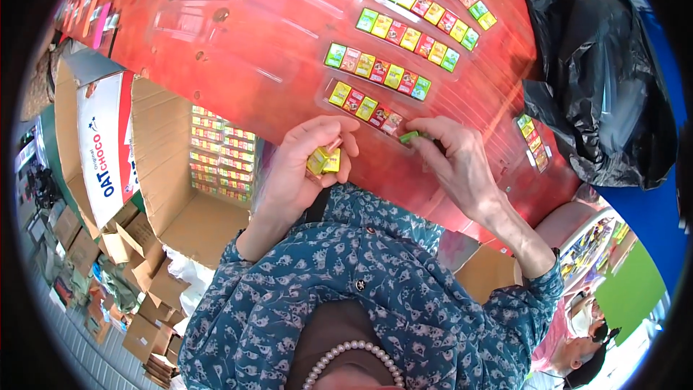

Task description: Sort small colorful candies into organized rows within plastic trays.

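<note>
Several small yellow and red boxes sit in my left hand, its fingers curled around them. Between the thumb and fingertips of my right hand is a small green box, held at the right end of the nearest clear plastic tray. Yellow and red boxes stand in a row in that tray. Just beyond it lies a second tray with a full-looking row of green, red and yellow boxes. Farther rows of the same kind run toward the back of the red table.
Empty-looking clear trays lie at the back left. A black plastic bag rests at the right, beside a short row of boxes. At the left, an open cardboard carton contains stacked rows of small boxes. Another person is at lower right.
</note>
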`<action>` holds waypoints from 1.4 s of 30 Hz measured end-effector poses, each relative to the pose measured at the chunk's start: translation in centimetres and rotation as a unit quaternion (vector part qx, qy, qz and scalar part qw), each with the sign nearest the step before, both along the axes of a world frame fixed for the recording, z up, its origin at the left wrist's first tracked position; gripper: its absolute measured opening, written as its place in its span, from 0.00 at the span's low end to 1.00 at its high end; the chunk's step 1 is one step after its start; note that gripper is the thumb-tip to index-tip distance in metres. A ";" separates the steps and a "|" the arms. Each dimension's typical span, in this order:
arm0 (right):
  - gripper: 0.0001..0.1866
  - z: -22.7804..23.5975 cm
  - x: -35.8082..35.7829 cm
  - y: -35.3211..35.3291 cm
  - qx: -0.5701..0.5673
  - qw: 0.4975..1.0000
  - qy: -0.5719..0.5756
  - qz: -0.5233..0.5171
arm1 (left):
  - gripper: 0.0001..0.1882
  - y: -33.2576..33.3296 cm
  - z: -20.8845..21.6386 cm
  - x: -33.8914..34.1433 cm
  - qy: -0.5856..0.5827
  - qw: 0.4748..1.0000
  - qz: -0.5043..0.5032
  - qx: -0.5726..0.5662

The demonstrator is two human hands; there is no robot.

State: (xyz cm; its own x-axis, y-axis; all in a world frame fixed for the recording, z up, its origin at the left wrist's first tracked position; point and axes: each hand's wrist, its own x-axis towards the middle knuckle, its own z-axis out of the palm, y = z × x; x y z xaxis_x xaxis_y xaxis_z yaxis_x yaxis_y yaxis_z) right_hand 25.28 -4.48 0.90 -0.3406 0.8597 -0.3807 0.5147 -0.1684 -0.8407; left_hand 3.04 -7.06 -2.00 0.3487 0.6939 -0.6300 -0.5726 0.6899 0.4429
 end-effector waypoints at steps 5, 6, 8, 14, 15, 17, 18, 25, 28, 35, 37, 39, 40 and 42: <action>0.08 -0.1 -0.7 0.2 0.046 0.999 -0.015 -0.009 | 0.14 -0.2 -0.3 -0.3 -0.029 1.000 0.007 -0.006; 0.08 -0.3 -0.6 0.1 0.045 0.999 -0.016 -0.008 | 0.14 -0.2 -0.3 -0.3 -0.029 1.000 0.008 -0.007; 0.08 -0.7 -0.3 -0.4 0.060 0.998 -0.012 -0.016 | 0.13 -0.3 -0.4 -0.3 -0.019 1.000 0.005 -0.002; 0.07 0.5 -0.9 0.1 -0.140 0.987 0.039 -0.065 | 0.12 -0.1 -0.3 -0.2 0.023 0.999 0.019 0.038; 0.07 0.7 -1.2 0.3 -0.142 0.987 0.037 -0.066 | 0.12 0.0 -0.4 -0.2 0.022 0.999 0.018 0.037; 0.08 1.1 -1.2 0.5 -0.074 0.995 0.003 -0.071 | 0.12 0.0 -0.6 0.0 0.016 0.999 0.013 0.034; 0.08 0.9 -1.0 0.5 -0.076 0.994 0.003 -0.074 | 0.12 0.0 -0.6 0.1 0.017 0.999 0.010 0.032; 0.09 0.0 1.9 -0.6 0.024 0.987 -0.085 -0.135 | 0.12 -0.2 -0.4 0.0 0.021 0.999 0.013 0.020; 0.13 0.0 2.5 -1.5 0.050 0.984 -0.114 -0.129 | 0.13 0.0 -0.3 0.0 0.024 0.999 0.012 0.022; 0.13 -0.1 -0.7 -1.0 0.181 0.974 -0.131 -0.041 | 0.13 0.3 -0.4 0.3 0.043 0.999 0.001 0.029; 0.13 -0.8 -2.6 -0.5 0.231 0.967 -0.101 -0.034 | 0.13 0.4 -0.2 0.5 0.060 0.998 -0.001 0.026; 0.12 -2.0 -3.6 -0.4 0.253 0.960 -0.114 -0.028 | 0.13 0.5 -0.1 0.7 0.076 0.997 -0.002 0.020; 0.12 -2.2 -4.0 -0.4 0.235 0.963 -0.127 -0.019 | 0.13 0.6 -0.1 0.9 0.082 0.996 0.000 0.020; 0.12 -3.0 -4.3 -0.5 0.252 0.960 -0.124 -0.020 | 0.13 0.7 0.0 1.1 0.088 0.996 0.005 0.017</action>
State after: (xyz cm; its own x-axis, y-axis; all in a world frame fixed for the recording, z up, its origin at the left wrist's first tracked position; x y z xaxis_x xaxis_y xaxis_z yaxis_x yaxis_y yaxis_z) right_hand 21.02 -4.95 -2.10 -0.2568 0.9662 0.0210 0.7103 0.2034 -0.6738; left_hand 4.15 -6.38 -1.99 0.2272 0.7194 -0.6563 -0.4909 0.6667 0.5609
